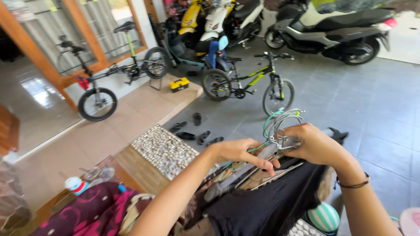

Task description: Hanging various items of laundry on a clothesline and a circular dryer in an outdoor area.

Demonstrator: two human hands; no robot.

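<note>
My right hand (317, 144) grips a bunch of wire clothes hangers (282, 124) by their hooks, silver ones with a green one among them. My left hand (243, 153) reaches in from the left, its fingers on the lower wires of the same bunch. Below both hands hangs a black garment (267, 205) draped over the hangers, with patterned clothes beside it. A dark band circles my right wrist.
A small black-and-yellow bicycle (249, 83) and a folding bicycle (113, 74) stand ahead, with scooters (332, 30) behind. Sandals (194, 131) lie by a pebble mat (164, 150). A yellow toolbox (179, 84) sits on the step. Maroon cloth (87, 212) lies at lower left.
</note>
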